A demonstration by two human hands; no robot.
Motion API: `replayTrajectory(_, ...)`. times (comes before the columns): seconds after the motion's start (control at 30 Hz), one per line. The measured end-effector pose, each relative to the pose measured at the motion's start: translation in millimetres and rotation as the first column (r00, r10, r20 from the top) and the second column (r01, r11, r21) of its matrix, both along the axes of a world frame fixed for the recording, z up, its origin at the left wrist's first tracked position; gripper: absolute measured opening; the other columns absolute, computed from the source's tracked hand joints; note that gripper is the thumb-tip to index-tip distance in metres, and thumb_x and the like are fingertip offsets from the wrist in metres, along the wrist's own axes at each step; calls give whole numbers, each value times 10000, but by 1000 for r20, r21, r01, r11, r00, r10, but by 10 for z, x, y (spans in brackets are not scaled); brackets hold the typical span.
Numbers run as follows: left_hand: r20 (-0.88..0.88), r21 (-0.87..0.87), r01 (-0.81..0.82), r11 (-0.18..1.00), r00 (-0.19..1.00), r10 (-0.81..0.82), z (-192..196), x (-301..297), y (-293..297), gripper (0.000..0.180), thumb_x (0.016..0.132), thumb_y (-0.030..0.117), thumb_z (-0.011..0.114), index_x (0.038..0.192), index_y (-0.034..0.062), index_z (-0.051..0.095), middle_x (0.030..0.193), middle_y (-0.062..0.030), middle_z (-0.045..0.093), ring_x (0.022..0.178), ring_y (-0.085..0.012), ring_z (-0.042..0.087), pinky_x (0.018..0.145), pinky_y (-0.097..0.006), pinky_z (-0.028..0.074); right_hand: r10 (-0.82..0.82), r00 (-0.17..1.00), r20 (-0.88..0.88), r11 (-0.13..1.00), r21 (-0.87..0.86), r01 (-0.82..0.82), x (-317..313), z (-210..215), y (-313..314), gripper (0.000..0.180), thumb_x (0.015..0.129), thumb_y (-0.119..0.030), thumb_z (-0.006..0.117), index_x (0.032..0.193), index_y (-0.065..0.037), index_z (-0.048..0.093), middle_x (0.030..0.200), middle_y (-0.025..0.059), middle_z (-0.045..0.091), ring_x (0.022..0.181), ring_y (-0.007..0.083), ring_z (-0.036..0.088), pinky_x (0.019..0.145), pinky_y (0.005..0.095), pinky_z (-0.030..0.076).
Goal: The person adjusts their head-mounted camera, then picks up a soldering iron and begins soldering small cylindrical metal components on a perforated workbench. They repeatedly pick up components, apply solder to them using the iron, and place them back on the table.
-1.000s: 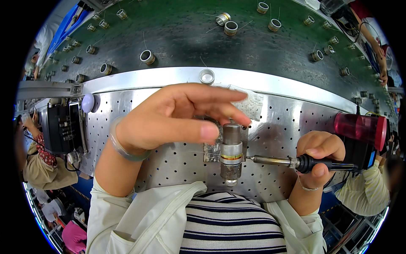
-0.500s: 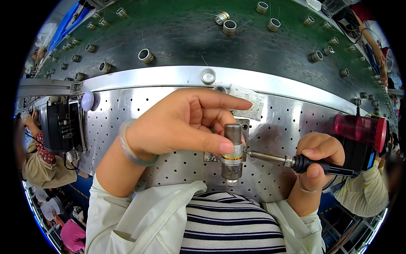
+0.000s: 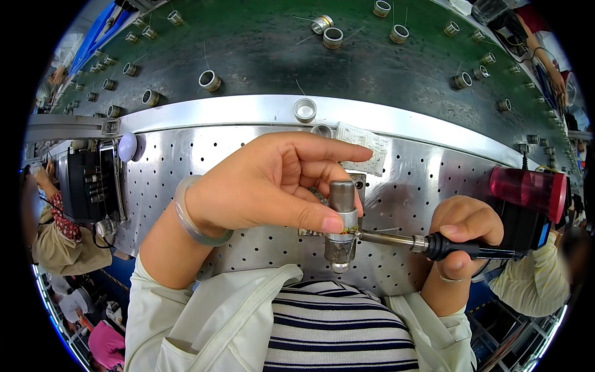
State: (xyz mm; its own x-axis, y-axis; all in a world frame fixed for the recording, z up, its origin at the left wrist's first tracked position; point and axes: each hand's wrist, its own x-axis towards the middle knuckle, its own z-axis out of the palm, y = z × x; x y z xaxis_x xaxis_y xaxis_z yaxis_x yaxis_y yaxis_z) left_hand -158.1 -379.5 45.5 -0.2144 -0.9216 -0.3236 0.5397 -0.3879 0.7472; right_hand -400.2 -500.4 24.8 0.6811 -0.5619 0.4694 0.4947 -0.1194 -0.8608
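Pinching silver metal ring with yellow band (image 3: 349, 218) between thumb and fingers of left hand (image 3: 263, 186), index finger stretched out past it. Seated around dark grey metal cylinder with shiny rounded near end (image 3: 341, 195); partly covered by left thumb. Gripping black-handled soldering iron with slim silver barrel (image 3: 427, 244) in right hand (image 3: 468, 218), fingers curled around handle. Pointing left, tip apparently touching ring's right side. Wearing pale translucent bangle (image 3: 186, 214) on left wrist, thin chain bracelet (image 3: 450, 279) on right. Behind cylinder, flat metal plate (image 3: 359, 183), mostly hidden by left hand, on perforated silver metal tabletop (image 3: 421, 186). Just beyond left hand, whitish textured pad (image 3: 367, 149). Farther out, on smooth aluminium strip (image 3: 204, 115), open silver cup-like ring (image 3: 305, 119) with fine wire sticking up. Off right, translucent red jar with red lid (image 3: 527, 189), beside black box (image 3: 519, 218). Off left, pale lilac ball (image 3: 127, 147) near black boxy device (image 3: 90, 189). Past strip, dark green flat surface (image 3: 266, 46) with loose silver metal rings (image 3: 216, 83) scattered about, some trailing fine wires. At outer right, co-worker's pale striped sleeve (image 3: 536, 279).
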Motion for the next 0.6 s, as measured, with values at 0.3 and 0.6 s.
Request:
replayTrajectory(0.3,4,17,-9,1000,1000,9,6,-3,-5,741,689,-77,736,1343,-85,387,983,-209,639,772,-100,636,652,-154,516,-10,1000,-16,998,-61,9,10,8,-16,300,666,-65,807,852,78,621,646,130,614,470,185,555,442,260,421)
replayTrajectory(0.6,2,28,-7,1000,1000,7,14,-18,-24,745,686,-78,737,1344,-83,387,981,-209,641,765,-98,636,650,-152,514,2,1000,-5,999,-49,-2,-3,10,-17,292,666,-71,808,848,66,625,641,121,609,468,181,549,441,257,417)
